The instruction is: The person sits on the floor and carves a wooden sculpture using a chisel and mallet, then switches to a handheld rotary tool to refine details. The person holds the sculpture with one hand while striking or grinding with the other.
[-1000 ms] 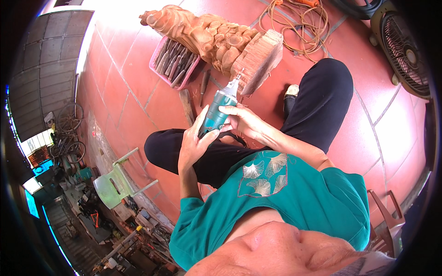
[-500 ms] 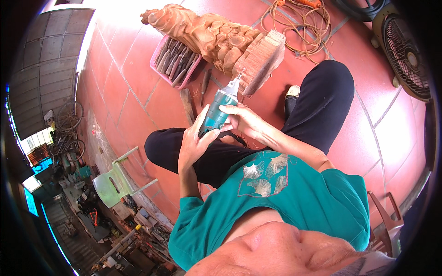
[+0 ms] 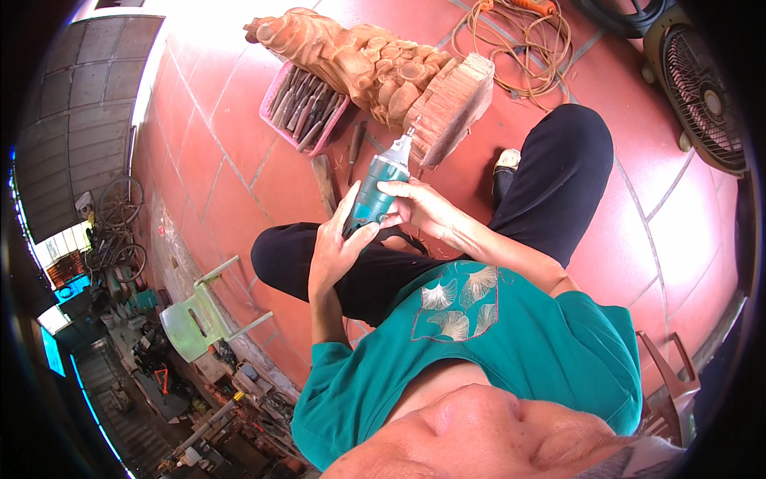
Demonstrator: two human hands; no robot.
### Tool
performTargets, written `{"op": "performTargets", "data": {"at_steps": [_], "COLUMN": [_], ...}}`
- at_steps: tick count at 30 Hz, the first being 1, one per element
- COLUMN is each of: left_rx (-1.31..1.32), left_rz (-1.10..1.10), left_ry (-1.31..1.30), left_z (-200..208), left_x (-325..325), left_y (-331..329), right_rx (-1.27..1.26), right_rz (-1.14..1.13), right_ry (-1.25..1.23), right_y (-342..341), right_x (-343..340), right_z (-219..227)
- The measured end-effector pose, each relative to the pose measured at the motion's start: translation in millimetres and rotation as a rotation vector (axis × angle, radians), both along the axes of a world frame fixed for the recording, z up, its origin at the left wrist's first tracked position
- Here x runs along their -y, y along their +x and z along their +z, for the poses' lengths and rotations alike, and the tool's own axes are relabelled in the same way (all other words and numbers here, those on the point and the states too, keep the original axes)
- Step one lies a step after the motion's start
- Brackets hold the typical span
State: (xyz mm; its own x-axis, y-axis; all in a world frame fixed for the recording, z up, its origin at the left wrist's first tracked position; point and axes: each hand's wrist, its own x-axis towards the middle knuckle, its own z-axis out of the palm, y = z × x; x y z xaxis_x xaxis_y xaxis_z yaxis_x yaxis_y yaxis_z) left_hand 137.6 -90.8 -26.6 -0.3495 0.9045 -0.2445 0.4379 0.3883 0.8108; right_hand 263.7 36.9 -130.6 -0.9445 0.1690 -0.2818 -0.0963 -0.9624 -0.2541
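A teal die grinder (image 3: 374, 194) with a silver-grey nose is held in both hands in front of me, tilted up and to the right. My left hand (image 3: 337, 244) is closed round the lower left of its body, thumb laid across it. From the right, my right hand (image 3: 416, 206) grips the body, thumb on top and fingers partly hidden beneath. The grinder's thin bit points at the rough base of a carved wooden sculpture (image 3: 383, 76) lying on its side; whether they touch I cannot tell.
A pink basket (image 3: 317, 148) of chisels stands beside the carving, with a loose chisel (image 3: 356, 152) and a wooden mallet-like piece (image 3: 324, 182) nearby. An orange cable (image 3: 523, 48) lies coiled at the far right, near a floor fan (image 3: 706, 96). A green plastic chair (image 3: 191, 323) is at left.
The grinder has shifted very slightly left, both hands keeping their grip on it. The carving and the basket have not moved.
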Motion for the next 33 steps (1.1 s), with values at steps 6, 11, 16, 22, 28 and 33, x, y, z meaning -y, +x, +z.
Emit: {"op": "performTargets", "data": {"at_steps": [6,11,16,22,28,33], "left_rx": [-0.034,0.033,-0.072,0.023,0.033,0.037], "left_rz": [-0.028,0.016,-0.099,-0.074,-0.113,-0.134], "left_ry": [-0.027,-0.123,-0.079,-0.155,-0.148,-0.15], "left_z": [13,41,26,24,23,27], "left_x": [-5,-15,-11,-14,-16,-20], "left_y": [-13,-25,-35,-22,-22,-19], "right_rx": [-0.055,-0.131,-0.12,-0.076,-0.099,-0.098], "right_rz": [-0.02,-0.05,-0.052,-0.02,-0.035,-0.044], "right_ry": [-0.045,-0.064,-0.11,-0.099,-0.118,-0.113], "right_y": [-13,-32,-28,-17,-14,-12], "right_x": [0,0,5,6,7,6], "right_z": [6,20,9,-1,-5,-3]}}
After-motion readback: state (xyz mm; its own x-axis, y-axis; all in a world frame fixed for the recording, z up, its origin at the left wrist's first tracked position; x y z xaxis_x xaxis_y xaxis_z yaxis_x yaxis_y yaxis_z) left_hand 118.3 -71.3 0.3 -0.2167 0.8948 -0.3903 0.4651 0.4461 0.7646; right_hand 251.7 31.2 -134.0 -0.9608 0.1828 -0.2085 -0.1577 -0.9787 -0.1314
